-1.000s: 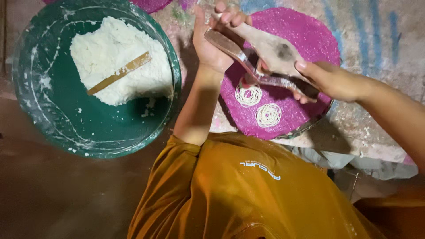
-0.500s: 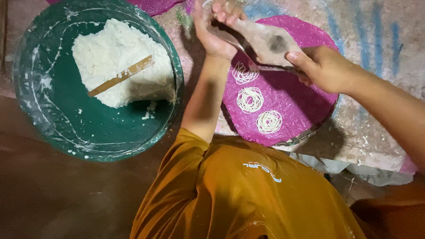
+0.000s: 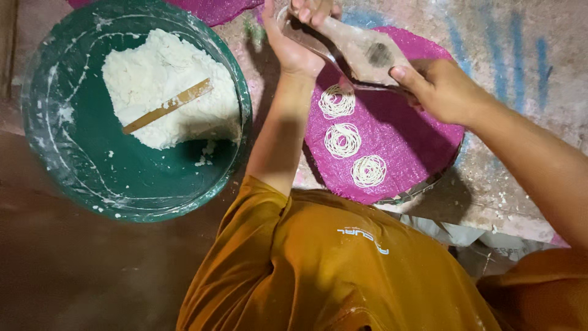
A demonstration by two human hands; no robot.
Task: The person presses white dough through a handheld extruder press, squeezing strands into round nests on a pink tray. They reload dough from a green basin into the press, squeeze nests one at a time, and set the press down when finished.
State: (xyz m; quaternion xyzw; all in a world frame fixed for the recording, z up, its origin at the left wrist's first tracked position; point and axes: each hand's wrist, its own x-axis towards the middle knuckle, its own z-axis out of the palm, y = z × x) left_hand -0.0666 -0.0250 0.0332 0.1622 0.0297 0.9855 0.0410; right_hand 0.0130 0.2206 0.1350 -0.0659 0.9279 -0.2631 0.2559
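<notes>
Both my hands hold a wooden dough press [image 3: 361,49] over the far side of a round magenta mat [image 3: 407,138]. My left hand [image 3: 291,46] grips its far handle end at the top of the view. My right hand [image 3: 444,92] grips the near handle end on the right. Three white noodle spirals lie in a row on the mat: one just under the press [image 3: 337,101], one in the middle [image 3: 343,140], one nearest me [image 3: 369,171].
A large green basin [image 3: 43,153] stands to the left, holding a lump of white dough [image 3: 165,73] with a flat wooden stick [image 3: 168,105] lying on it. Another magenta mat [image 3: 208,7] shows at the top edge. My orange shirt [image 3: 343,263] fills the bottom.
A third noodle spiral has appeared on the mat beyond the first two. The press and both hands have moved toward the far edge of the mat.
</notes>
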